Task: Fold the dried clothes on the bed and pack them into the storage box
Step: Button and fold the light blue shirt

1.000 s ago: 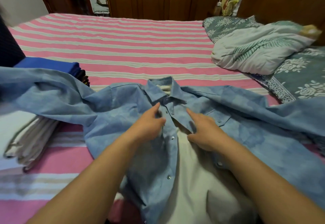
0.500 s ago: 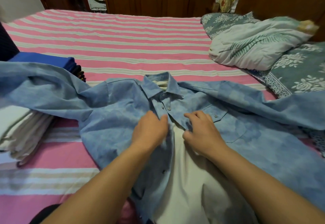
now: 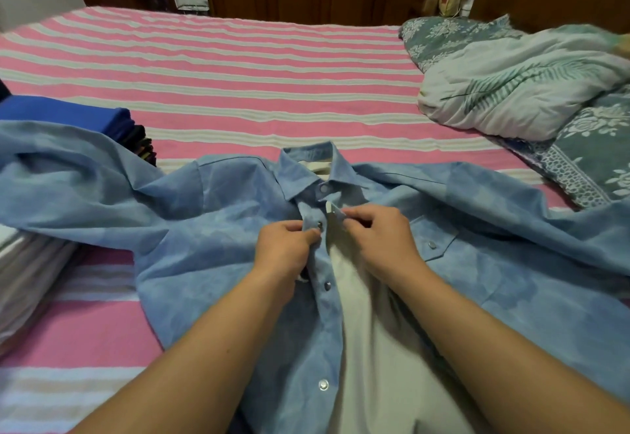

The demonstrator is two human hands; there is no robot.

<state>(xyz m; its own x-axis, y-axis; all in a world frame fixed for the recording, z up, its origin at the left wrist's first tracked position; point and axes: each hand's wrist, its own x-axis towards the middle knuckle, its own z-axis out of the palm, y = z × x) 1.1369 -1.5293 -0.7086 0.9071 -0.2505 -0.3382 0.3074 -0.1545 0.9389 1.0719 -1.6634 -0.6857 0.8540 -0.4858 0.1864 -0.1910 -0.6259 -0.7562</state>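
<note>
Obs.: blue shirt [image 3: 218, 246] lies face-up on the striped bed [image 3: 238, 68], collar toward 12 o'clock, front open below the collar snap so the pale lining shows down the middle.

Left hand [image 3: 284, 249] pinches the snap-bearing placket edge between thumb and curled fingers. Right hand [image 3: 378, 235] pinches the opposite placket edge, fingers curled, just at 3 o'clock of the left. The two edges are near but not yet pressed together.

Judgement: the person is lining up the second snap [image 3: 319, 225] to close the front, likely so the panels stay aligned when folded.

Edges and room: the sleeves spread wide. One drapes at 9 o'clock over a folded white stack [image 3: 27, 276]; a blue folded pile [image 3: 68, 114] sits at 10 o'clock. The other sleeve runs toward 3 o'clock, close to the floral quilt [image 3: 593, 150] and pillow [image 3: 511, 89]. Bare sheet lies beyond the collar at 12 o'clock. Both sleeves need drawing in before folding. No storage box in view.
</note>
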